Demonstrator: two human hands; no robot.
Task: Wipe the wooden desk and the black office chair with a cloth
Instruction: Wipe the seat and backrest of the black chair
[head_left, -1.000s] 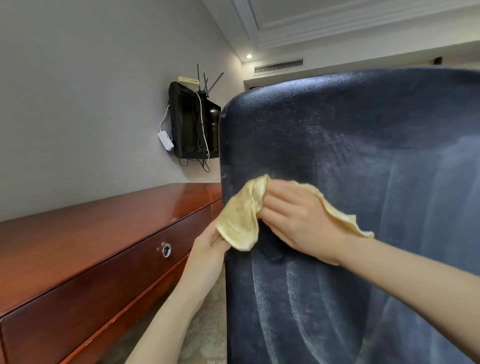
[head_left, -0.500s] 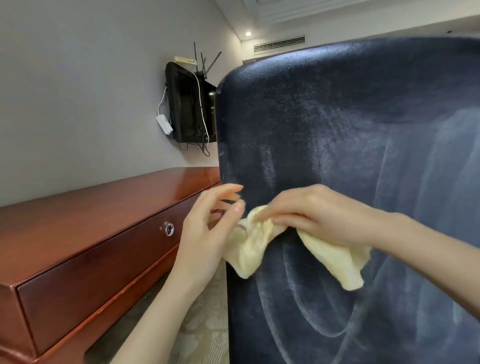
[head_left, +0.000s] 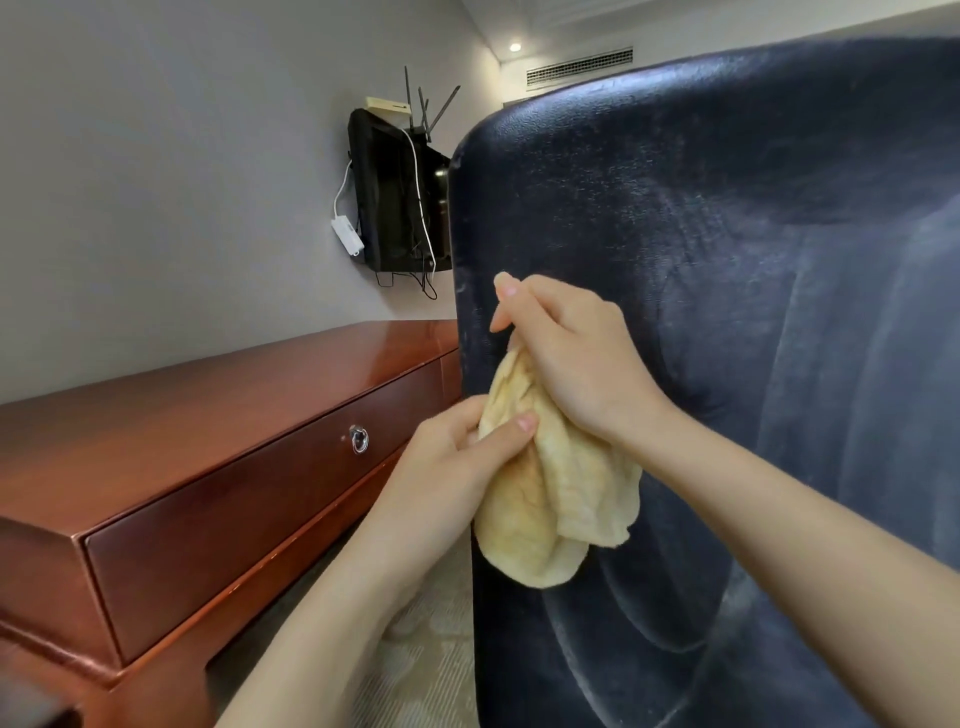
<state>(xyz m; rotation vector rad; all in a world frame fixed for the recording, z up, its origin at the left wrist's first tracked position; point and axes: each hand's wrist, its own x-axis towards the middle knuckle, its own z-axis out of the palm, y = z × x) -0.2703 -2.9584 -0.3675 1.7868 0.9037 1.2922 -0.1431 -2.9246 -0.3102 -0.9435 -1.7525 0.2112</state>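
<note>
Both hands grip one yellow cloth (head_left: 550, 493) against the chair back (head_left: 727, 260): right hand (head_left: 571, 353) pinching its top, left hand (head_left: 462, 457) clasping its side.

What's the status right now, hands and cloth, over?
Left hand and right hand both grip the crumpled pale yellow cloth. Cloth bunched against the dark padded chair back, near its left edge. Nothing in the way.

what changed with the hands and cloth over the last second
The left hand left the chair back edge and now pinches the cloth, which the right hand has stopped pressing flat and now holds bunched up, hanging against the chair. The desk is unchanged.
</note>
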